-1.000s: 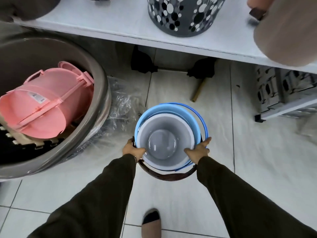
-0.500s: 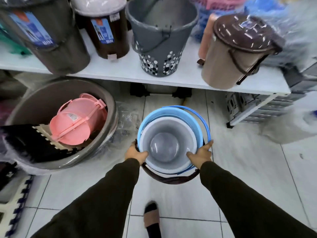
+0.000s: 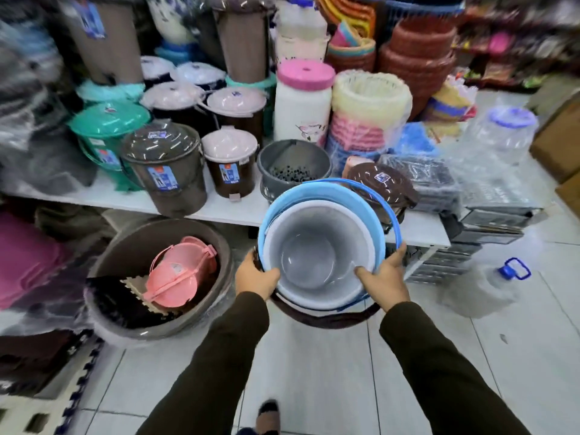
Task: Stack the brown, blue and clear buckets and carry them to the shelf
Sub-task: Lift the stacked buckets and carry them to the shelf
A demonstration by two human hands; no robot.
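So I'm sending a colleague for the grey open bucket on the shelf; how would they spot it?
Find the white shelf crowded with lidded bins. At its front edge, just beyond the held blue bucket, stands the grey bucket, between a small brown pedal bin and a brown-lidded bin. It alone has no lid.

I've lifted the bucket stack (image 3: 320, 243): a second ago it hung low over the floor tiles, below the shelf (image 3: 219, 211) edge, and now its far rim rises in front of that edge, overlapping the grey bucket (image 3: 293, 164) and the brown-lidded bin (image 3: 379, 180) on the shelf. The stack has tilted, its mouth turned more toward me. My left hand (image 3: 255, 277) and right hand (image 3: 384, 277) have come up with it. My head has tipped up too, so the shelf's crowded goods have come into view.
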